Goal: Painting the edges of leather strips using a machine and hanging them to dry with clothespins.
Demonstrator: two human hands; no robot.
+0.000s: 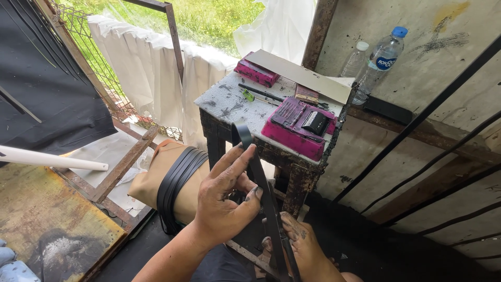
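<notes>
A long black strap [259, 175] runs from a curled top end near the table's front down between my hands. My left hand [225, 201] holds it at mid-length, its dye-stained fingers stretched along the strap and its thumb pressed on it. Lower down, my right hand [302, 245] grips the same strap near the bottom of the view. Just left of my left hand, a bundle of black straps [175, 183] is draped over a tan fabric-covered shape [151, 175].
A small stained table [229, 102] carries a pink tray [292, 125] with a black block, a second pink box [255, 72], a card sheet [300, 75] and a black stick. Two plastic bottles [378, 62] stand behind it. A white pipe [52, 159] and a rusty plate [47, 209] lie to the left.
</notes>
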